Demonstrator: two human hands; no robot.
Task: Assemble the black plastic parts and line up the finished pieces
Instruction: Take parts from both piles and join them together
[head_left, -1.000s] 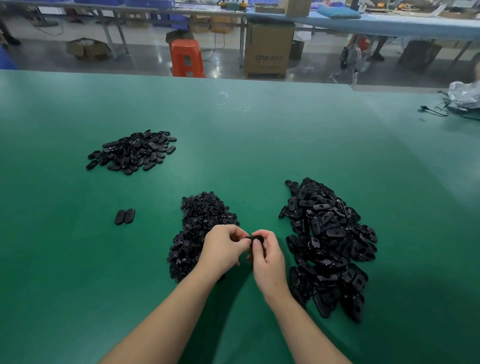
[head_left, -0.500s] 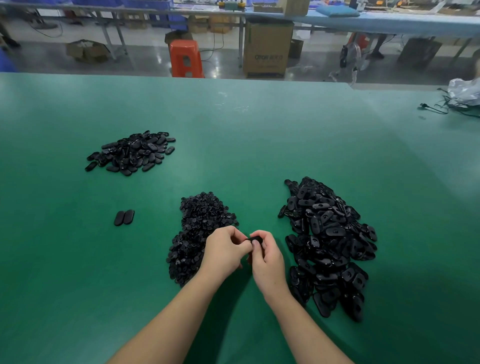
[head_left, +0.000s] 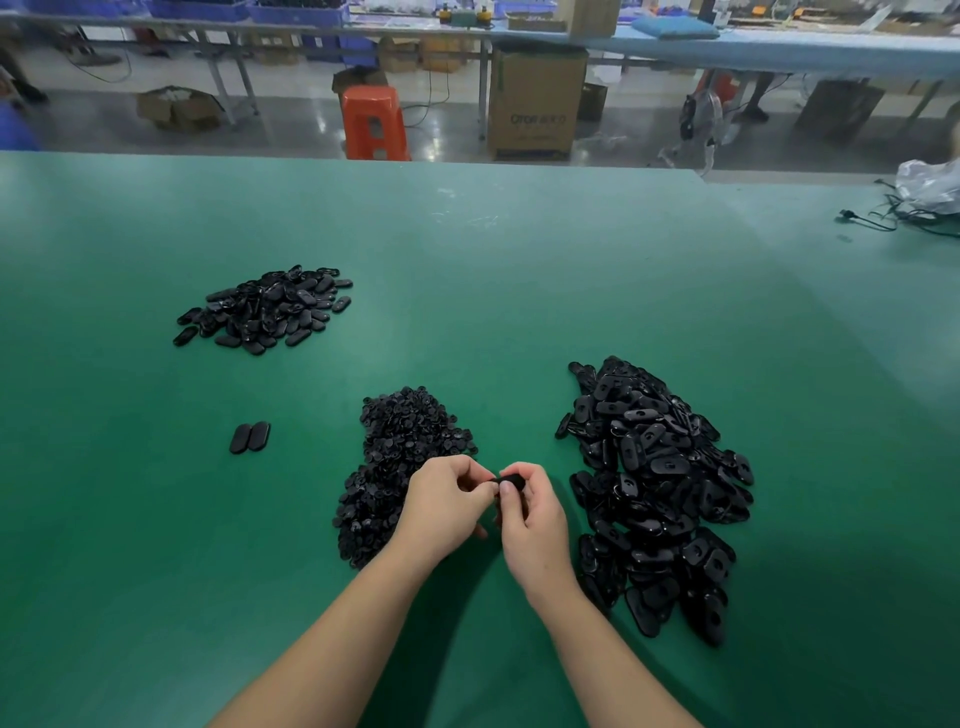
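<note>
Black plastic part (head_left: 511, 480) sits pinched between my left hand (head_left: 448, 503) and right hand (head_left: 531, 530), both curled on it just above the green counter (head_left: 519, 291). I see the small-piece pile (head_left: 400, 467) left, larger shells (head_left: 654, 493) right, two finished pieces (head_left: 250, 437) side by side, touching.

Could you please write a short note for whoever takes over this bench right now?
Left hand and right hand together pinch one black part above the green table, mid-assembly.
Small-parts pile lies left of the hands, oval-shell pile right, a third pile far left.
Done: two finished pieces lie side by side.
Left: finish this piece, add it to the row, work through the piles.
</note>
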